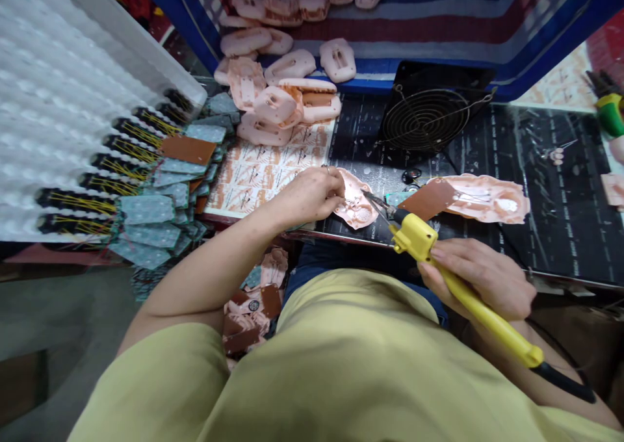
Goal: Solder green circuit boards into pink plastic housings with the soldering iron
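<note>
My right hand point(482, 276) is wrapped around the handle of a yellow soldering iron point(458, 286), whose metal tip points left over a pink plastic shell half point(358, 201) on the bench edge. At that shell's left side my left hand point(316, 192) is closed in a pinch, its fingertips against the shell; what lies between them is hidden. A brown circuit board point(429, 198) rests right of the tip, overlapping a longer pink shell half point(492, 198) that lies with its inside up and thin wires in it.
A black fan point(424, 120) with a wire guard stands behind. Pink shells point(277, 104) are heaped at the back left, partly in a blue crate point(487, 32). Wired circuit boards point(160, 214) pile up beside a white foam tray point(73, 104). Pliers point(609, 107) lie far right.
</note>
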`<action>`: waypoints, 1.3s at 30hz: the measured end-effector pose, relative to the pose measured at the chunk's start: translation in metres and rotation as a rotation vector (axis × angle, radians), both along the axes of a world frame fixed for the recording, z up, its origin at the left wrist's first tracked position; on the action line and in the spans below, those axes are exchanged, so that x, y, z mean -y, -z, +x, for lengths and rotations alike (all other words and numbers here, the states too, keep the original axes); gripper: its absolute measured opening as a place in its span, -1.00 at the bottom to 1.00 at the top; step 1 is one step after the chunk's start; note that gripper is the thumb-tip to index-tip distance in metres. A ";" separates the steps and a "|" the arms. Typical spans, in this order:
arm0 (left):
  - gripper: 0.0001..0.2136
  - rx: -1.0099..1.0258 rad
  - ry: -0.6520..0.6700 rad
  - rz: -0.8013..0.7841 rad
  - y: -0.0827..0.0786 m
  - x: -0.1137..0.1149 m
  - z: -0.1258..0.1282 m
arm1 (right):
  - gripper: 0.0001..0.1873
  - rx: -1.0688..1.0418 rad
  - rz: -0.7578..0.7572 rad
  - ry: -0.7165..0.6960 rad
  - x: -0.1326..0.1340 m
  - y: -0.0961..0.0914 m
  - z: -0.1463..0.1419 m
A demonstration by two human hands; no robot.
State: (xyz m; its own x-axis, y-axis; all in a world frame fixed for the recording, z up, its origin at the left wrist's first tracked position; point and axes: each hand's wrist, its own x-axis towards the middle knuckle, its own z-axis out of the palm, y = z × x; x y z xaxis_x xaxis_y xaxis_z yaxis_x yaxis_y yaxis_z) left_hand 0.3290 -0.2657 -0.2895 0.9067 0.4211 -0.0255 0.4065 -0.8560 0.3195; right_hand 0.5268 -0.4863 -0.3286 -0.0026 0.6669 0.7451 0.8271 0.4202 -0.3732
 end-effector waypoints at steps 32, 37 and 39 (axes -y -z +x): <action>-0.87 0.125 -0.087 0.085 0.004 0.007 -0.011 | -0.43 -0.128 0.024 0.116 0.009 0.017 0.002; -0.89 0.033 -0.133 0.086 0.003 0.007 0.000 | -0.46 -0.230 0.083 -0.024 0.005 0.022 0.001; -0.87 -0.006 -0.126 0.106 0.004 0.007 0.003 | -0.53 -0.243 0.097 -0.067 0.003 0.022 0.000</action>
State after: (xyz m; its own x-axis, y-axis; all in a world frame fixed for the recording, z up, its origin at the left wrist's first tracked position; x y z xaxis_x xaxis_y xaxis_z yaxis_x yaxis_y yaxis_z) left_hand 0.3317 -0.2728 -0.2935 0.8466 0.5318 0.0200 0.5141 -0.8270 0.2274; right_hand 0.5264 -0.4893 -0.3508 0.1427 0.5966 0.7898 0.6873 0.5145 -0.5128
